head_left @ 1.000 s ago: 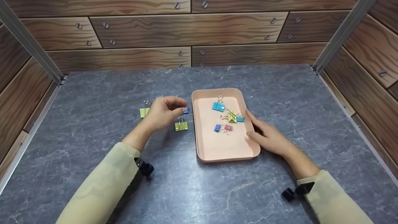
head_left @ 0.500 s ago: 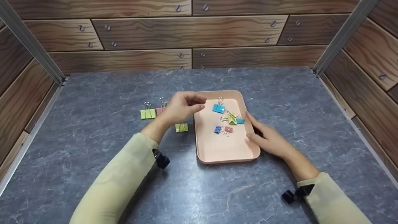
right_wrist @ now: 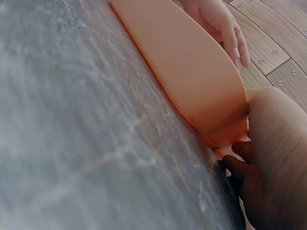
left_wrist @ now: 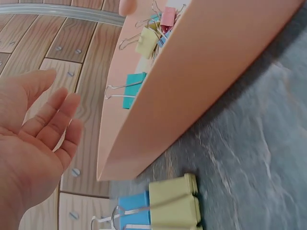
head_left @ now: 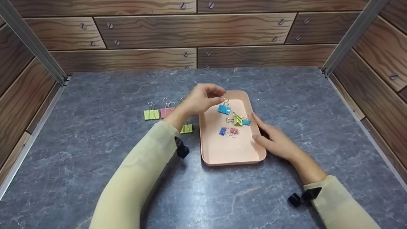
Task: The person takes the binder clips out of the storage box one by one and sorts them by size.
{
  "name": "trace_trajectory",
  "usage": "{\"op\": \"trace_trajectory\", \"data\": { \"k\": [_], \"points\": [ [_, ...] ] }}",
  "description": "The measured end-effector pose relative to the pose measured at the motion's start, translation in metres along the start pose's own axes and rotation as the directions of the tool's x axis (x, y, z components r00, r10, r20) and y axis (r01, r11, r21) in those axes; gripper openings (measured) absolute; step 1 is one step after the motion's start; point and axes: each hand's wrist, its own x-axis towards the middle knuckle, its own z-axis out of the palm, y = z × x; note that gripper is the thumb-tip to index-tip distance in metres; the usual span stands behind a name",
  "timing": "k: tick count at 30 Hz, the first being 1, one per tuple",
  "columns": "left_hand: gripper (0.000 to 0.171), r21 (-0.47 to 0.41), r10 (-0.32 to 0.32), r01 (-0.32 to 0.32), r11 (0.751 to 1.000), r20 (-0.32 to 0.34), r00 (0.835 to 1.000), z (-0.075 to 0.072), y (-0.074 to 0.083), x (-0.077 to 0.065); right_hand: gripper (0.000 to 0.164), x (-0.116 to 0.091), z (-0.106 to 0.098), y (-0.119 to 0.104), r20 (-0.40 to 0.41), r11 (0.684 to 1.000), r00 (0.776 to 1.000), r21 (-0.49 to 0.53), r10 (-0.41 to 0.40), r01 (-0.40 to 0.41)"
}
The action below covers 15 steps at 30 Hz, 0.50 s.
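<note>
My left hand (head_left: 203, 98) hovers over the far left corner of a peach tray (head_left: 233, 152). Its fingers are loosely curved, and in the left wrist view nothing shows between them. Just past its fingertips lies a light-blue binder clip (head_left: 224, 109) in the tray. Nearer the tray's middle are a lime binder clip (head_left: 237, 120), a small teal one (head_left: 246, 122), a dark-blue one (head_left: 223, 131) and a pink one (head_left: 234, 130). My right hand (head_left: 275, 140) grips the tray's right wall, thumb over the rim.
Left of the tray, a lime binder clip (head_left: 151, 114) and a pink binder clip (head_left: 165, 112) stand on the marbled table (head_left: 95, 152). Another lime clip (head_left: 187, 128), partly behind my left forearm, and a blue clip (left_wrist: 134, 206) stand close to the tray. Wood-patterned walls (head_left: 190, 31) enclose the table.
My left hand has moved right and away from me, from above the loose clips to the tray's far left corner. The right hand and tray have stayed in place.
</note>
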Motion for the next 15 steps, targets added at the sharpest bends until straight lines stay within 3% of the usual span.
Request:
{"op": "trace_trajectory", "data": {
  "k": [15],
  "points": [
    [0.034, 0.022, -0.040, 0.039, 0.999, 0.068, 0.997, 0.010, -0.018, 0.029, 0.075, 0.001, -0.001, 0.000, -0.015, 1.000, 1.000, 0.005, 0.012, -0.011]
  ]
}}
